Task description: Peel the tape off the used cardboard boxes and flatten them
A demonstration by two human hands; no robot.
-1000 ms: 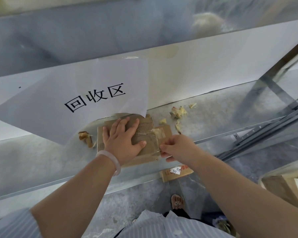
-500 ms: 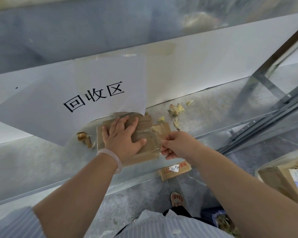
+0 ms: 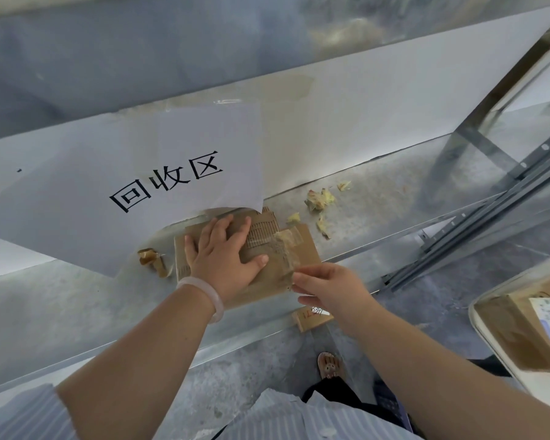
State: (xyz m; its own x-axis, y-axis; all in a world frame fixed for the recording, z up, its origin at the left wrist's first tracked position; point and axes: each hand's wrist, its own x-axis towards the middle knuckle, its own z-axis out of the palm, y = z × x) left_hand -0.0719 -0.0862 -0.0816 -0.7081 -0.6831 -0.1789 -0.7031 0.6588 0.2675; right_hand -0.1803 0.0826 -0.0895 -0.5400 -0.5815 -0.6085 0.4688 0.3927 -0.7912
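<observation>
Pulled nearer, right hand pinches clear tape at its fingertips; left hand, fingers spread, presses flattened cardboard box.

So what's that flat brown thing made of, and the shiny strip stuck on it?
The flat box looks like matte brown corrugated cardboard: torn ribs show near its top edge. The strip seems to be thin clear plastic tape: it is glossy and see-through.

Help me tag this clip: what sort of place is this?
Likely a stockroom's recycling corner: a paper sign reading 回收区 (recycling area), a metal shelf strewn with tape scraps, a labelled parcel box.
</observation>
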